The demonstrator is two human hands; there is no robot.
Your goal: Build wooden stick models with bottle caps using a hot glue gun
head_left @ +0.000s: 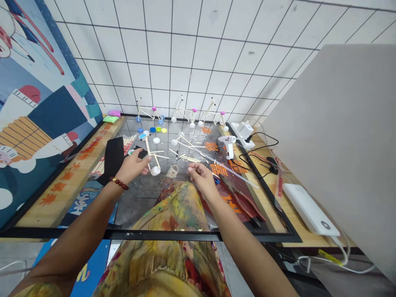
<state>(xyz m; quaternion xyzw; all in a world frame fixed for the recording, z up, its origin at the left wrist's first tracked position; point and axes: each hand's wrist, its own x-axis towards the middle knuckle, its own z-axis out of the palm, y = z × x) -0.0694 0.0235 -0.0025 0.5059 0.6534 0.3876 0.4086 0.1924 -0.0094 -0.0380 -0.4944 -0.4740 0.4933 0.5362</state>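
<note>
My left hand (133, 166) pinches a small bicycle-like frame of thin wooden sticks (147, 147) above the glass tabletop. A white bottle cap (155, 170) is fixed at its lower end, and a blue one (142, 136) is at the far end. My right hand (201, 178) hovers to the right, thumb and fingertips pressed together; what they hold, if anything, is too small to make out. Just beyond it lie short loose sticks (190, 159). Another stick piece with white caps (181, 139) rests farther back.
Three stick bicycles (182, 111) with pink seats stand along the wall. Loose coloured caps (152, 129) lie before them. To the right are a white glue gun (228, 145), red-handled pliers (244, 202), a power strip (243, 135) and cables. Black cloth (114, 159) lies left.
</note>
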